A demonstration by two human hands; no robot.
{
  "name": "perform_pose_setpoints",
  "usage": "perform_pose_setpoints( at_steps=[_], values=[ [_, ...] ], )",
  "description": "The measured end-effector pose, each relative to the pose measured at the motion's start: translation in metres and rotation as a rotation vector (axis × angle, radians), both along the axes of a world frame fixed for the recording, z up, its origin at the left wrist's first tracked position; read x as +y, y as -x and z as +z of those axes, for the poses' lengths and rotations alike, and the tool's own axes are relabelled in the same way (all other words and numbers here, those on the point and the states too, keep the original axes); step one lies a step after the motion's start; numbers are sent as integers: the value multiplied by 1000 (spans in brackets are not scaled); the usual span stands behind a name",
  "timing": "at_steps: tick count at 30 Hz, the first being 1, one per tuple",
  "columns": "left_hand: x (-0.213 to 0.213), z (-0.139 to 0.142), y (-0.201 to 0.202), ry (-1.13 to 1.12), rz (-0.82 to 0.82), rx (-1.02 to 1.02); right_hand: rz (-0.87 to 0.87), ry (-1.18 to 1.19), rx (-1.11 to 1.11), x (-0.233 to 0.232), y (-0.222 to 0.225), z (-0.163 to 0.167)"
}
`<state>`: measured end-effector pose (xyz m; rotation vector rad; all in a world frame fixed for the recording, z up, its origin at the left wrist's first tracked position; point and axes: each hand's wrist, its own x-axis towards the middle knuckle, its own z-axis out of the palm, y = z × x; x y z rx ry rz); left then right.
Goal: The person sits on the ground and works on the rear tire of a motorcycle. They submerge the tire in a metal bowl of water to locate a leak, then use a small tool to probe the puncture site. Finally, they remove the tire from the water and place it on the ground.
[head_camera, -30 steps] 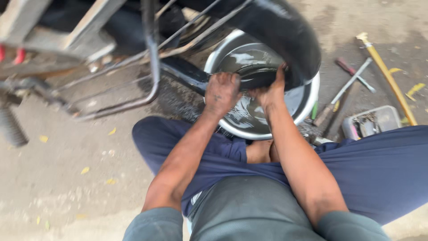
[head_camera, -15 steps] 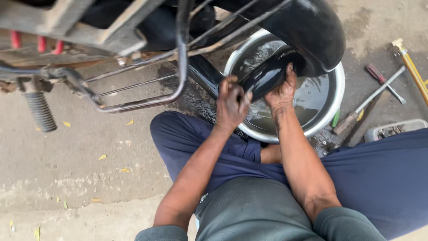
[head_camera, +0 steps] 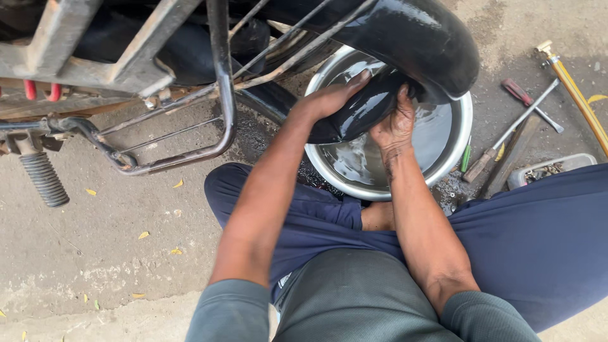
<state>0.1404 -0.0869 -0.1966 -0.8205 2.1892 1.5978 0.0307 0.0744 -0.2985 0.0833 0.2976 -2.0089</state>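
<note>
A wet black inner tube [head_camera: 405,44] loops from the motorcycle down into a steel basin [head_camera: 465,133] of water. My left hand [head_camera: 329,98] lies on the near left side of the tube's lower bend, fingers wrapped over it. My right hand [head_camera: 394,126] grips the same bend from the right, just above the water. Both hands press the tube section [head_camera: 364,107] at the basin's left half. My legs in dark blue trousers [head_camera: 538,234] are folded below the basin.
A motorcycle frame and carrier rack [head_camera: 215,95] fill the top left, with a shock spring [head_camera: 44,180] at the left. Right of the basin lie a screwdriver [head_camera: 519,92], a long metal tool [head_camera: 513,133], a yellow rod [head_camera: 579,95] and a small tray [head_camera: 548,170]. Bare concrete ground spreads at left.
My hands have lifted the tube's bend higher in the basin and shifted their hold along it. The view has moved closer and slightly left.
</note>
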Motion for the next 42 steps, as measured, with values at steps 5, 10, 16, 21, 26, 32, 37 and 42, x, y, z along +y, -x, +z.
perform_pose_setpoints(
  at_steps=[5,10,16,21,26,32,37,42],
  values=[
    [13,14,-42,280,-196,-40,49,65,124,-4,-20,32],
    [35,25,-100,452,1,289,237,128,160,-10,-51,74],
    [55,31,-140,545,241,395,371,35,226,-9,-72,95],
    [64,27,-145,416,301,386,457,-222,375,-4,-65,102],
    [70,20,-142,536,288,342,448,-954,769,17,-61,123],
    [73,10,-138,589,258,275,-87,-681,2169,70,-92,149],
    [75,6,-138,687,254,348,-225,-610,2352,83,-91,114],
    [76,5,-139,684,231,356,171,-1276,1830,90,-25,28]
  ],
)
